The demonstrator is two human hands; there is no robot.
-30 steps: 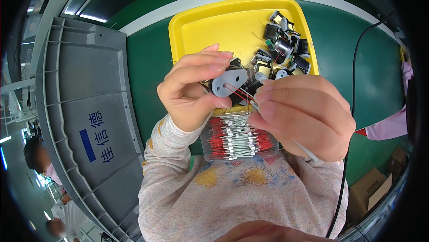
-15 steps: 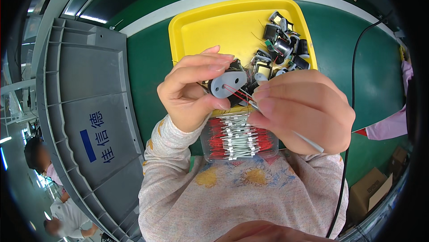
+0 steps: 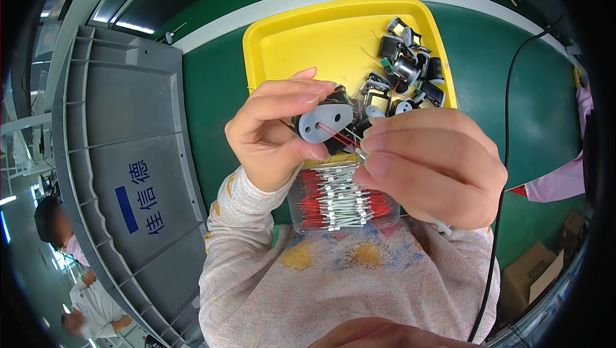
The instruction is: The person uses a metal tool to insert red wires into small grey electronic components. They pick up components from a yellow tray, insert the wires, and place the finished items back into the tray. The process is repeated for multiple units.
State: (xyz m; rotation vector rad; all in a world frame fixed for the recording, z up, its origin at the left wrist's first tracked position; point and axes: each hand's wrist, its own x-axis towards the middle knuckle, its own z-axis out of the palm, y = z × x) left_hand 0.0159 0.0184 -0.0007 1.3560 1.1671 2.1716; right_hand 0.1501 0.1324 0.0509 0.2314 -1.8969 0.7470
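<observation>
My left hand (image 3: 266,126) grips a black component with a grey oval end plate (image 3: 326,123); the plate has several holes. Thin red wires (image 3: 335,133) run from one hole toward my right hand (image 3: 443,162). Pinched fingers of that hand hold slim metal tweezers, their tip (image 3: 361,153) showing at the fingertips beside the wires; most of the tool is hidden. Whether the tip touches the wires I cannot tell. Just below, a clear box (image 3: 295,216) holds many red and white wire leads (image 3: 343,197). Similar components (image 3: 405,69) lie behind my hands.
A yellow tray (image 3: 253,46) carries those components along its right side. It stands on a green table (image 3: 475,52). A grey crate (image 3: 128,123) is at the left; a black cable (image 3: 508,110) hangs at the right. Cardboard boxes (image 3: 529,271) sit lower right. Two people (image 3: 96,303) are far left.
My right hand has turned slightly, so the rear end of the tweezers now sits lower and is mostly hidden. My left hand and the component have barely moved.
</observation>
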